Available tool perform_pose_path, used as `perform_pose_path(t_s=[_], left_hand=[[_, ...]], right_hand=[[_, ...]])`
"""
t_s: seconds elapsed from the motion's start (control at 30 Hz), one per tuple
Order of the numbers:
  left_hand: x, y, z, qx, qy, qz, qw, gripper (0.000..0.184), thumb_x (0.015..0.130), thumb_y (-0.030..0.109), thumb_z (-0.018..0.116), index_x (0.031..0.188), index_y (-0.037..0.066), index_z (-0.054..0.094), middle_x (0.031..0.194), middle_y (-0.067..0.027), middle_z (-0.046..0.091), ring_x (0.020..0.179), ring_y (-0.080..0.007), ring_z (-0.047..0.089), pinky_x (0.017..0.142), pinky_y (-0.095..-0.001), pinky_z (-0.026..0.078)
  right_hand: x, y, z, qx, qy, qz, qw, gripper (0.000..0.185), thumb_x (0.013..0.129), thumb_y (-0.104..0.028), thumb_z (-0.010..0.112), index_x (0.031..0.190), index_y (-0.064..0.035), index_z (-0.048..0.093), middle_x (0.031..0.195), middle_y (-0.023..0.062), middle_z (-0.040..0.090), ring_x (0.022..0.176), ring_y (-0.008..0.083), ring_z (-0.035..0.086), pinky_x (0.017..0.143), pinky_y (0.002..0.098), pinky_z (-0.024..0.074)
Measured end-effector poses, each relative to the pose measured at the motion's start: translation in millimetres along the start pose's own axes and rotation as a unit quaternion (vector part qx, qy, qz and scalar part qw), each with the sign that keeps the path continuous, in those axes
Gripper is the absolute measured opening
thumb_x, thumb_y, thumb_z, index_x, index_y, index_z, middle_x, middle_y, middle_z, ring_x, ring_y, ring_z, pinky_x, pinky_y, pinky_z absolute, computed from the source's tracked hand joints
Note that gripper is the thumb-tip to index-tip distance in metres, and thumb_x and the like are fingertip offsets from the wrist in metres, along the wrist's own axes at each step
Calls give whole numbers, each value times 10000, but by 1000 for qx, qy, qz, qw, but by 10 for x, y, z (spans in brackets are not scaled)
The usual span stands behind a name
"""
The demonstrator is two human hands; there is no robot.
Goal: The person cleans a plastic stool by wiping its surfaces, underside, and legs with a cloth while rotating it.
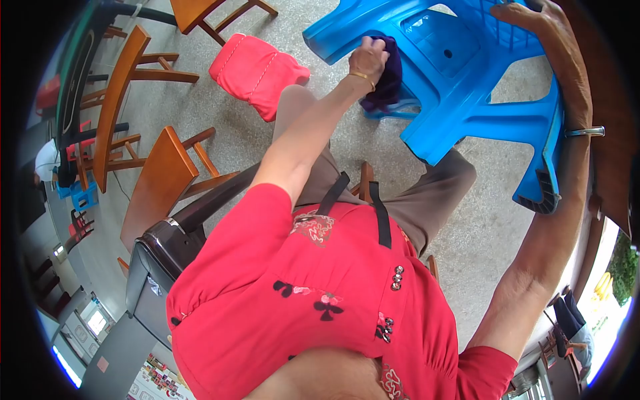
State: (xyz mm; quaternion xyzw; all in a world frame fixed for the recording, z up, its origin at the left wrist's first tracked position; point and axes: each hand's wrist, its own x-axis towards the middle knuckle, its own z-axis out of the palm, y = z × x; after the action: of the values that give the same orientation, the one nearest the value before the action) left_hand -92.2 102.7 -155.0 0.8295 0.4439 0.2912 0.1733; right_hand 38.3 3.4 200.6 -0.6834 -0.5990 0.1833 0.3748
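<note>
Blue plastic chair (453, 90), quantity one, is at upper right. Left to right: at least three wooden chairs (119, 110) occupy the floor (253, 143); one pink fabric bundle (257, 75) lies beyond them; left hand (369, 59), fingers bent, clutches one purple cloth (392, 77), obscuring part of the blue frame; right hand (543, 21) grasps the slatted section.

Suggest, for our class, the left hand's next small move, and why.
Probably slide the cloth across the chair toward its flat panel: the left hand already holds the cloth against the chair, that panel lies uncovered beside it, and the right hand at the slats may steady things.
</note>
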Motion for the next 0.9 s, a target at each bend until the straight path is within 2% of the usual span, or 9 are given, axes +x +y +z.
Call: perform_pose_path(t_s=[0.1,0.17,0.3,0.37,0.5,0.57,0.6,0.67,0.9], left_hand=[[-134,170,94,12,-69,41,997,126,831,231,646,860,112,616,859,-141,583,775,-352,629,699,-449,529],[-283,302,162,29,-53,81,995,85,812,189,636,847,114,618,851,-123,579,748,-338,625,687,-448,528],[-590,601,36,-23,-116,163,980,57,795,149,621,838,112,618,841,-109,568,771,-305,629,663,-413,536],[-814,820,86,-27,-136,149,979,68,803,150,617,857,109,626,862,-109,574,785,-295,630,666,-410,535],[-840,811,12,-25,-218,126,968,110,835,159,604,918,102,648,918,-109,586,820,-273,633,687,-414,533],[-837,723,-32,-14,-225,131,965,135,866,183,592,956,114,665,918,-110,587,817,-280,636,676,-416,529],[-817,657,-78,-10,-214,143,966,148,874,193,589,975,124,673,916,-114,587,813,-285,637,668,-414,526],[-727,578,-110,22,-208,168,963,196,905,218,559,1040,162,690,903,-126,581,788,-297,638,649,-413,518],[-140,297,-181,156,-211,129,956,213,928,204,491,1039,178,671,898,-135,582,805,-299,659,659,-419,530]], right_hand=[[29,69,-93,0,-6,21,1000,198,753,-162,749,929,-75,723,880,88,711,751,192,679,711,298,567],[51,87,-130,2,-10,31,999,200,754,-162,749,931,-73,723,878,89,711,748,191,679,708,298,568],[89,22,-125,1,-22,37,999,202,755,-162,749,933,-69,721,875,90,711,744,190,680,704,297,569],[94,57,-30,180,-1,-22,983,255,781,-178,711,959,2,680,810,99,696,633,150,668,616,257,577],[116,206,-97,170,13,3,985,236,796,-217,713,925,-22,684,807,86,696,648,125,666,605,239,575],[98,139,-187,176,-88,-32,980,287,795,-285,732,923,-34,677,870,91,710,726,180,690,671,291,586],[153,321,-232,175,-88,-37,980,287,795,-285,732,923,-34,677,870,91,710,726,180,690,671,291,586],[220,709,-288,-90,-19,57,994,775,657,-496,729,1321,-127,574,1180,200,640,1070,353,644,942,537,497],[217,839,-318,-89,-13,63,994,770,637,-457,731,1312,-119,584,1158,203,651,1046,351,655,929,530,504]])
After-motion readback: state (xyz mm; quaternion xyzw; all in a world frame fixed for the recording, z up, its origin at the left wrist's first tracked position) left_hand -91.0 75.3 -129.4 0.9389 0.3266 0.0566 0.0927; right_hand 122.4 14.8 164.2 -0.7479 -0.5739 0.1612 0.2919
